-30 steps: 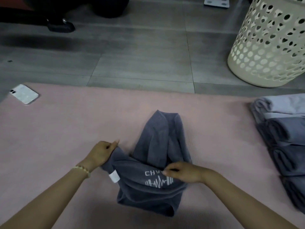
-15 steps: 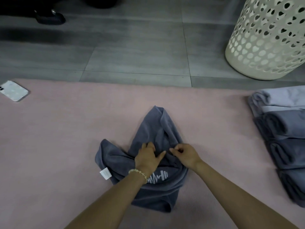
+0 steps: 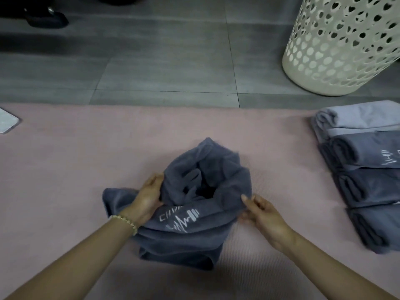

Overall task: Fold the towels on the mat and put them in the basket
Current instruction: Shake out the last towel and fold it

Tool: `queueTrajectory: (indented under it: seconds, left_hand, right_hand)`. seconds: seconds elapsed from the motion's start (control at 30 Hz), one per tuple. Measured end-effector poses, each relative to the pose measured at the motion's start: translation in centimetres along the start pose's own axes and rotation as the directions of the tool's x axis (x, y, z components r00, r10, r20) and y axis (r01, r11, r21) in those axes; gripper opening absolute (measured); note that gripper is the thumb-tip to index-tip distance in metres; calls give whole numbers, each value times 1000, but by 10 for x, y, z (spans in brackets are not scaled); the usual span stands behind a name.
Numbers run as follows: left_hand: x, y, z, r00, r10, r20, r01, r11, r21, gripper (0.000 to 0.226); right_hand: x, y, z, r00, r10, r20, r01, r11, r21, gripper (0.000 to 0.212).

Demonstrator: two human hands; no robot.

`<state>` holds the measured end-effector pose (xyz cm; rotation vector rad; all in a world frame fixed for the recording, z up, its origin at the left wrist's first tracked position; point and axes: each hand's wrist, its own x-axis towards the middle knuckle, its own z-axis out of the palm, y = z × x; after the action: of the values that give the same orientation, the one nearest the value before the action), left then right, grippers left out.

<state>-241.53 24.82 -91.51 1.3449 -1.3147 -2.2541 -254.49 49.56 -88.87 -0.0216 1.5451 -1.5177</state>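
A dark grey towel (image 3: pixel 201 204) is lying crumpled at the centre of the pink mat (image 3: pixel 86 159). It is bunching up into a loose hollow mound, with one flap trailing out toward 9 o'clock. Its long axis is running roughly from 6 to 12 o'clock, with the peaked end pointing to 12. White print is showing on its near face: letters starting "CH", the rest too blurred to read, above a heartbeat line ending in a barbell.

The left hand (image 3: pixel 149 198), wearing a beaded bracelet (image 3: pixel 125 221), is gripping the mound's 9 o'clock side. The right hand (image 3: pixel 264 215) is pinching the edge at 3 o'clock.

Folded towels (image 3: pixel 368 176) are sitting stacked at 3 o'clock, one bearing unreadable white marks. The perforated cream basket (image 3: pixel 337 50) is standing on the floor at 1 o'clock.
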Motion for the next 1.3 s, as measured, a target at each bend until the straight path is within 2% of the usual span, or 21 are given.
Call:
queueTrajectory:
  seconds: [0.07, 0.1, 0.13, 0.17, 0.2, 0.23, 0.27, 0.33, 0.4, 0.5, 0.6, 0.67, 0.73, 0.8, 0.87, 0.9, 0.97, 1.07, 1.13, 1.2, 1.3]
  left_hand:
    - [4, -12, -10, 987, -37, -156, 74, 968, 238, 20]
    - [7, -19, -13, 974, 53, -220, 34, 927, 373, 18]
    - [8, -24, -13, 942, 225, -249, -59, 841, 538, 18]
    - [6, -26, -10, 878, 439, -194, -190, 689, 699, 21]
    - [-1, -23, -1, 779, 626, -33, -348, 475, 809, 22]
    - [-5, -20, 7, 702, 692, 167, -474, 278, 836, 21]
    - [-11, -14, 18, 667, 665, 336, -556, 144, 819, 24]
    - [-14, -14, 31, 753, 462, 467, -551, 56, 833, 44]
    - [-14, -17, 40, 864, 300, 404, -414, -35, 910, 44]
    - [-17, -18, 43, 887, 326, 328, -298, -138, 944, 41]
    - [-18, -15, 36, 887, 395, 241, -238, -58, 969, 60]
    - [-13, -14, 26, 900, 370, 229, -234, -32, 972, 51]
    - [-9, -15, 17, 884, 355, 304, -334, 24, 942, 34]
    - [-6, -15, 13, 825, 389, 409, -505, 185, 843, 20]
    - [-9, -5, 19, 788, 437, 434, -599, 379, 706, 18]
    - [-12, 5, 23, 782, 468, 412, -616, 480, 625, 21]
    - [-17, 24, 32, 830, 460, 315, -557, 696, 453, 26]
    - [-13, 42, 30, 956, 260, 134, -288, 914, 285, 27]
    - [1, 35, 13, 989, 145, 22, -141, 902, 408, 27]
    - [12, 26, -4, 989, 143, -35, -94, 798, 596, 28]
    - [9, 22, -7, 986, 165, -14, -132, 837, 531, 23]
  right_hand:
    - [-3, 17, -10, 995, 79, -66, -90, 978, -187, 19]
    - [0, 19, -13, 990, 31, -134, -70, 953, -294, 17]
    - [5, 18, -17, 977, -78, -199, -10, 915, -404, 17]
    - [10, 13, -19, 953, -200, -230, 62, 867, -495, 18]
    - [17, 6, -19, 927, -308, -212, 138, 810, -570, 18]
    - [24, 0, -18, 915, -374, -151, 200, 746, -636, 19]
    - [30, -5, -15, 911, -407, -68, 251, 677, -692, 20]
    - [44, -8, -4, 913, -402, 72, 296, 528, -796, 26]
    - [52, -10, 11, 962, -256, 96, 199, 413, -889, 39]
    - [52, -16, 25, 999, -1, 43, 41, 334, -942, 52]
    - [51, -22, 20, 997, 35, 75, 56, 378, -924, 42]
    - [45, -29, 17, 982, 121, 145, 78, 436, -897, 36]
    - [34, -38, 17, 962, 148, 229, 89, 624, -776, 29]
    - [24, -49, 15, 947, 69, 313, 115, 840, -531, 22]
    - [20, -55, 5, 933, 14, 360, 116, 934, -338, 25]
    - [20, -56, 1, 927, 27, 374, 97, 946, -310, 29]
    - [23, -55, -5, 929, 114, 353, 42, 913, -406, 40]
    - [29, -52, -3, 943, 260, 208, -90, 801, -592, 53]
    - [35, -47, 2, 970, 228, 90, -84, 655, -751, 42]
    - [45, -40, 8, 992, 122, 22, -50, 552, -832, 35]
    - [58, -33, 24, 991, 132, -10, -90, 617, -782, 52]
